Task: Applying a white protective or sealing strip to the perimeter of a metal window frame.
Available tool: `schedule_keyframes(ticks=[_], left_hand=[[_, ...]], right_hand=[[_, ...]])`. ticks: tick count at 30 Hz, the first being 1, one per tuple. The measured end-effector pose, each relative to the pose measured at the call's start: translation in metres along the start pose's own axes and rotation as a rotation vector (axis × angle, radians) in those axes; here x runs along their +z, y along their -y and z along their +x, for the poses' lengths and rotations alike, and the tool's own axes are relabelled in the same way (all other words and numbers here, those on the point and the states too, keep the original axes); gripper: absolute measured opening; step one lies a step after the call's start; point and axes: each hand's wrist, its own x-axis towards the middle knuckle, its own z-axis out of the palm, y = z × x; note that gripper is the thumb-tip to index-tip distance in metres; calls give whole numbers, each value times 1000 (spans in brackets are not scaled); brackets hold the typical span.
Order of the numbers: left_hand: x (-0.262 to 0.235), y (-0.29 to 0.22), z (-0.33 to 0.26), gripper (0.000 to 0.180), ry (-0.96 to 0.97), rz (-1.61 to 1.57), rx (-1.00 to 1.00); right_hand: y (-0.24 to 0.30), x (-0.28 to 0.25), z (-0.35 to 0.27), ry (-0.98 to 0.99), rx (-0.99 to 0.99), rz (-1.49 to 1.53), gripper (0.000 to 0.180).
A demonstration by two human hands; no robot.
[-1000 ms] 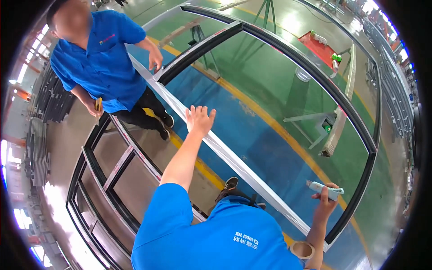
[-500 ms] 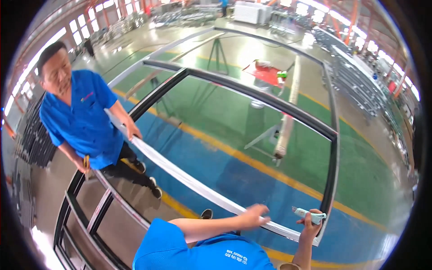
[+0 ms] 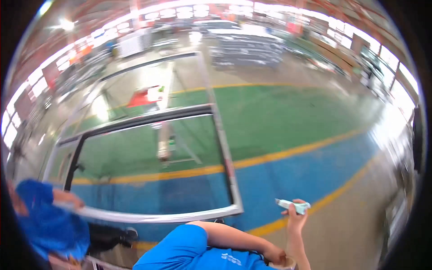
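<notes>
We see the right hand point(image 3: 294, 219) raised with its fingers curled around a small pale green tube-shaped tool point(image 3: 292, 206), which sticks out sideways from the top of the fist, its tip aimed back toward the large grey metal window frame point(image 3: 223, 148); the tool hangs just off that frame's near right corner, apart from it, over the blue floor strip point(image 3: 288, 175). Our left hand point(image 3: 274, 255) lies low at the bottom edge, well below the frame's corner, at the end of the bare forearm that runs from the bright blue short sleeve point(image 3: 189, 249); it rests against a pale round thing point(image 3: 284, 263) that only partly shows there, and we cannot tell whether its fingers are spread or gripping. The frame itself is a broad rectangle of glass bordered in pale and dark bars, and its near rail point(image 3: 157, 217) curves just above our sleeve. At the frame's near left corner a co-worker in a blue shirt point(image 3: 47, 225), blurred, has a hand point(image 3: 72, 202) on that rail. Beyond the blue strip a yellow painted line point(image 3: 288, 155) crosses to the right of the frame, then green floor point(image 3: 288, 112). Through the frame's glass a red object point(image 3: 139, 96) shows, too blurred to identify.
</notes>
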Motion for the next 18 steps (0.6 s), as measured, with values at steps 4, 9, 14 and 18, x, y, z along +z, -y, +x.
schedule_keyframes(ticks=[4, 9, 14, 18], left_hand=[[-25, -60, 15, 21, 16, 56, -56], [-87, -81, 64, 30, 97, 141, 8], [-190, -47, 69, 28, -249, -321, 12], [-316, -143, 24, 23, -675, -218, -12]], right_hand=[[7, -73, 28, -116, 66, -69, 21], [53, -168, 65, -253, 177, -443, 20], [112, -231, 104, -676, -27, -763, 15], [100, -269, 166, -864, -106, -853, 21]])
